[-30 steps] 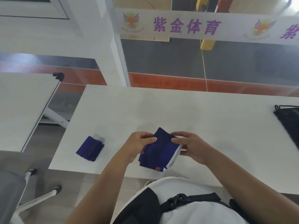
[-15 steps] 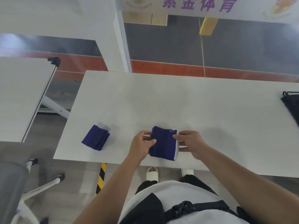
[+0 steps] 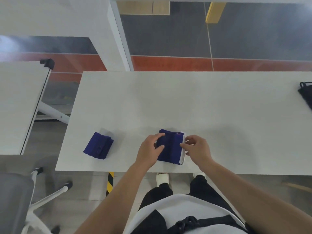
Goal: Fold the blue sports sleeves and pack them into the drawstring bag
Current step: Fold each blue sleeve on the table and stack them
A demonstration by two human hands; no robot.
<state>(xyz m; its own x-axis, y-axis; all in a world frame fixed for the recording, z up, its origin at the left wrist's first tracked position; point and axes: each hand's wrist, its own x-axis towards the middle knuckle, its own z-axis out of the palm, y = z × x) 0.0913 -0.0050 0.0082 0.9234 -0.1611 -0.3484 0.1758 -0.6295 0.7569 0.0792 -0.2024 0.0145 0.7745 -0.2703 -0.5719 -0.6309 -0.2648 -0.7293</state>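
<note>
A folded blue sports sleeve with a white edge lies flat on the white table near its front edge. My left hand grips the sleeve's left side, thumb on top. My right hand pinches its right, white-edged side. A second folded blue sleeve lies on its own at the table's left front. The black drawstring bag rests at the far right of the table, cut off by the frame's edge.
Another white table stands to the left with a gap between. A grey office chair sits at the lower left. Behind the table is a white pillar and a glass partition.
The sleeve, held tilted above the table's edge a second ago, now lies flat on the table under both hands. The camera has tipped downward.
</note>
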